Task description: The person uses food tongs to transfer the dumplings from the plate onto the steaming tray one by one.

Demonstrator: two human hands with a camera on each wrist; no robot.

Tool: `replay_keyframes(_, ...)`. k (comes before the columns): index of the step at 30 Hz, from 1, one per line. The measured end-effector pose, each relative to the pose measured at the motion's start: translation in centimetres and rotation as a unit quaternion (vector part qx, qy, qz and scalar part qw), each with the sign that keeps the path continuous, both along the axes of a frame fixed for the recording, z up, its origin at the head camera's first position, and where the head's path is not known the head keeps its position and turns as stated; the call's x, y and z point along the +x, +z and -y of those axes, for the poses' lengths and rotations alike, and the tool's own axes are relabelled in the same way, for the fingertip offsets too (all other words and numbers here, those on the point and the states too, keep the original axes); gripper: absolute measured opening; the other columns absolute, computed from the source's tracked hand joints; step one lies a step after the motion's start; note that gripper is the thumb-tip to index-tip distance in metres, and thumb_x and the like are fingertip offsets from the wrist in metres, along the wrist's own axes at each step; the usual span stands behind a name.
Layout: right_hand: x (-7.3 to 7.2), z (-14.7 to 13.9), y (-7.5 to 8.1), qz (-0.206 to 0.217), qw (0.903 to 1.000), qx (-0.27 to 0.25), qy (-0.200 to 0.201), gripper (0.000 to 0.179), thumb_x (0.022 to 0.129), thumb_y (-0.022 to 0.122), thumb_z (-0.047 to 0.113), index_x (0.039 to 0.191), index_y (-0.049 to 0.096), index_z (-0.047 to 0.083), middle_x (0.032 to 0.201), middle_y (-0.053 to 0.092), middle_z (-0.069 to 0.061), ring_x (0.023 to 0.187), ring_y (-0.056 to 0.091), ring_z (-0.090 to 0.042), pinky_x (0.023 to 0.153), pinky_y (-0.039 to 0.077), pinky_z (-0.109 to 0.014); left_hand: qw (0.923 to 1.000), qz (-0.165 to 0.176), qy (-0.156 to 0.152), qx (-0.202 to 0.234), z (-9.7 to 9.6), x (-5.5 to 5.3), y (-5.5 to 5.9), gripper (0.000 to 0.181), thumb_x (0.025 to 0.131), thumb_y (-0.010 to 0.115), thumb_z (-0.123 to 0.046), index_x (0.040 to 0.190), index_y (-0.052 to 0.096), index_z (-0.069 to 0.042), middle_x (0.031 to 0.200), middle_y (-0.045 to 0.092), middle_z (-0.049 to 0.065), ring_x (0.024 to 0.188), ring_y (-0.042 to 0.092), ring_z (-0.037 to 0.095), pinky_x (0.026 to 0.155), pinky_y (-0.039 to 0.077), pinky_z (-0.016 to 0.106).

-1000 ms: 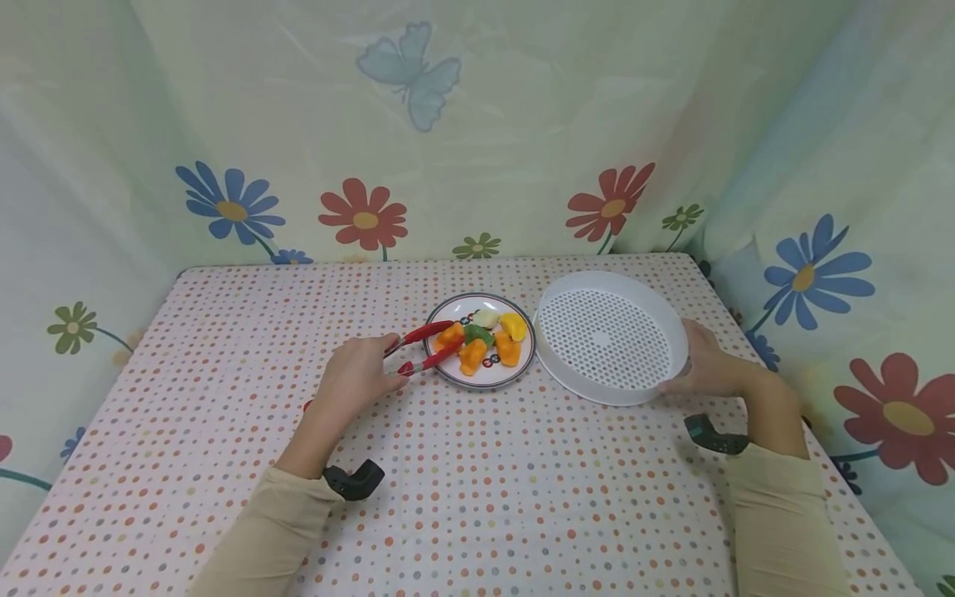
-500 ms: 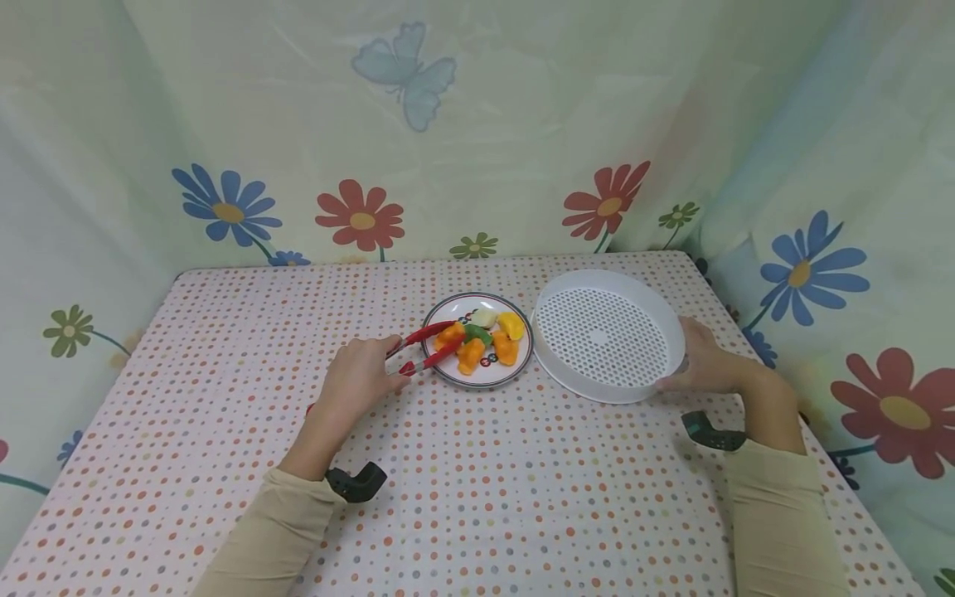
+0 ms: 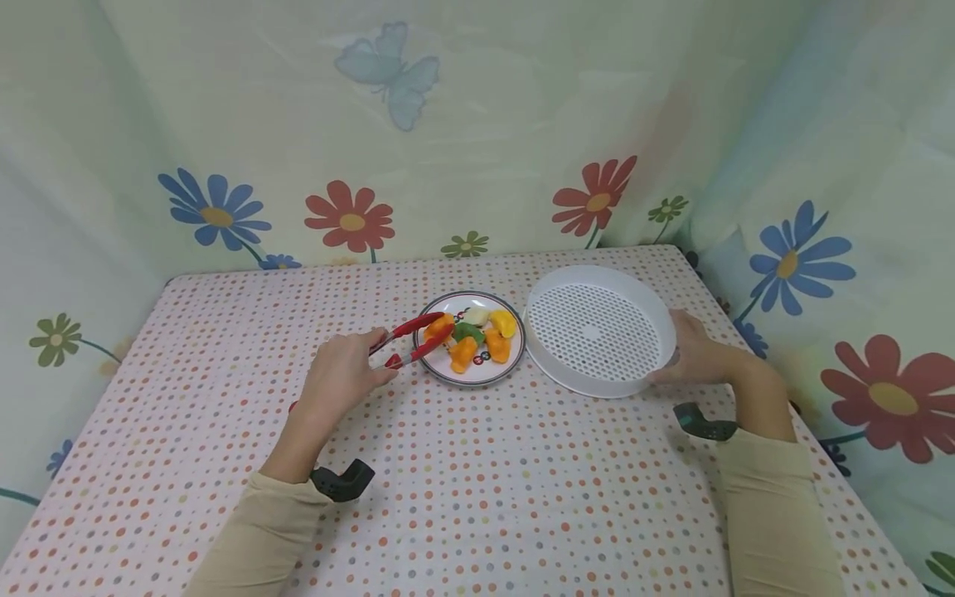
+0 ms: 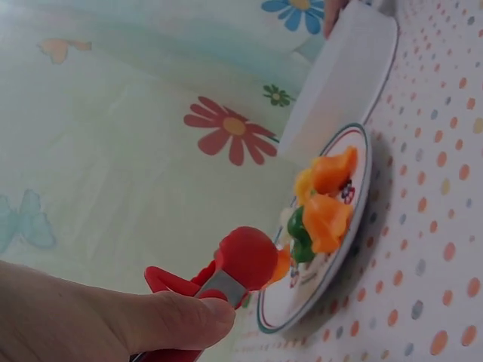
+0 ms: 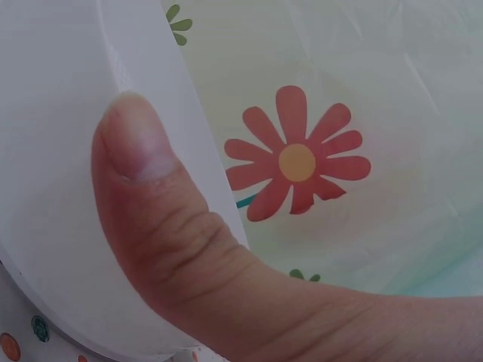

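My left hand [image 3: 339, 377] grips red-tipped metal tongs [image 3: 414, 356] at the left of a round white plate [image 3: 442, 366]. Between the tong tips is an orange pepper [image 3: 434, 330] over the plate's left side; in the left wrist view a red tip hides much of it. On the plate are two more orange peppers [image 3: 463, 355], a green one [image 3: 468, 332], a yellow one [image 3: 503, 322] and a pale piece [image 3: 476, 316]. My right hand [image 3: 697, 352] holds the right side of a white sieve [image 3: 597, 332], thumb on its outer wall; its other fingers are mostly hidden.
The sieve stands close against the plate's right side. A dotted cloth covers the table [image 3: 477, 497]. Flower-printed curtains [image 3: 485, 124] hang behind the table and at both sides.
The whole head view has shifted a little left. Against the plate, the tong tips and the orange pepper sit slightly higher. The right hand stays at the sieve.
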State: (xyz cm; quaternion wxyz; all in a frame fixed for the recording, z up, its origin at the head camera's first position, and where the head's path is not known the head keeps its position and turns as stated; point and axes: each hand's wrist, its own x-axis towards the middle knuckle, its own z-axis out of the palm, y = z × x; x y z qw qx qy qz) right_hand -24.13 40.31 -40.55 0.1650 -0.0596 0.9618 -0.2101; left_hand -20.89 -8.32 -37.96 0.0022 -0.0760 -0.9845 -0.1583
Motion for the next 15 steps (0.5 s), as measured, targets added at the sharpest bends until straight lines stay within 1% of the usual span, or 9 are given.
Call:
replay_keyframes(2,0.0,0.0,0.0,-0.003,1.0,-0.004,-0.001,0.121,0.069,0.083,0.035,0.144,-0.003,-0.006,0.139,0.012,-0.034,0.128,0.01,-0.053,0.102,0.018,-0.07,1.0,-0.008,0.001,0.002,-0.3,-0.1,0.6,0.068,0.074,0.082,-0.031,0.133,0.056,-0.009,0.078,0.07,0.008,0.058,0.046,0.018,0.05,0.032,0.025)
replay_keyframes(4,0.1,0.0,0.0,-0.007,1.0,-0.003,-0.002,0.121,0.069,0.083,0.035,0.144,-0.002,-0.006,0.138,0.013,-0.034,0.128,0.01,-0.052,0.103,0.018,-0.07,0.9999,-0.014,-0.003,0.005,-0.9,-0.2,1.2,0.07,0.073,0.082,-0.031,0.134,0.055,-0.01,0.075,0.069,0.008,0.057,0.047,0.018,0.049,0.033,0.025)
replay_keyframes(7,0.2,0.0,0.0,-0.005,1.0,-0.001,-0.007,0.122,0.069,0.084,0.034,0.144,-0.003,-0.006,0.138,0.012,-0.034,0.128,0.01,-0.052,0.103,0.017,-0.069,0.9992,-0.032,-0.023,0.007,-2.2,-0.7,2.4,0.069,0.074,0.081,-0.033,0.133,0.056,-0.009,0.079,0.071,0.008,0.056,0.048,0.018,0.049,0.033,0.024)
replay_keyframes(9,0.2,0.0,0.2,0.0,1.0,0.0,-0.01,0.123,0.069,0.083,0.035,0.145,-0.004,-0.006,0.14,0.011,-0.034,0.13,0.007,-0.053,0.104,0.015,-0.069,0.9985,-0.036,-0.041,0.011,-3.4,-1.1,3.1,0.068,0.075,0.08,-0.034,0.133,0.056,-0.01,0.074,0.069,0.008,0.055,0.047,0.019,0.048,0.032,0.024)
replay_keyframes(10,0.2,0.0,0.2,0.004,0.9999,0.001,-0.012,0.123,0.069,0.083,0.036,0.145,-0.005,-0.005,0.14,0.009,-0.034,0.131,0.006,-0.052,0.105,0.014,-0.069,0.998,-0.038,-0.049,0.015,-4.1,-1.3,3.4,0.067,0.075,0.08,-0.034,0.133,0.056,-0.01,0.075,0.07,0.008,0.054,0.047,0.019,0.048,0.032,0.024)
replay_keyframes(12,0.2,0.1,0.3,0.014,0.9997,0.002,-0.018,0.125,0.07,0.082,0.037,0.146,-0.007,-0.005,0.143,0.004,-0.035,0.133,0.002,-0.053,0.106,0.011,-0.069,0.9967,-0.044,-0.064,0.022,-5.6,-1.7,3.9,0.066,0.076,0.08,-0.035,0.133,0.057,-0.011,0.082,0.072,0.007,0.059,0.051,0.019,0.05,0.036,0.024)
replay_keyframes(14,0.2,0.1,0.4,0.022,0.9995,0.003,-0.021,0.127,0.069,0.082,0.039,0.146,-0.009,-0.005,0.145,0.0,-0.036,0.134,-0.002,-0.053,0.106,0.009,-0.069,0.9952,-0.047,-0.082,0.025,-7.3,-2.1,4.1,0.064,0.076,0.079,-0.035,0.132,0.058,-0.012,0.089,0.073,0.007,0.067,0.057,0.02,0.055,0.043,0.025)
replay_keyframes(15,0.2,0.1,0.4,0.024,0.9995,0.005,-0.022,0.127,0.07,0.082,0.04,0.146,-0.009,-0.004,0.146,-0.002,-0.035,0.135,-0.003,-0.053,0.107,0.009,-0.069,0.9943,-0.048,-0.092,0.027,-8.2,-2.2,4.1,0.063,0.076,0.079,-0.035,0.132,0.058,-0.013,0.096,0.073,0.006,0.07,0.059,0.02,0.057,0.045,0.026)
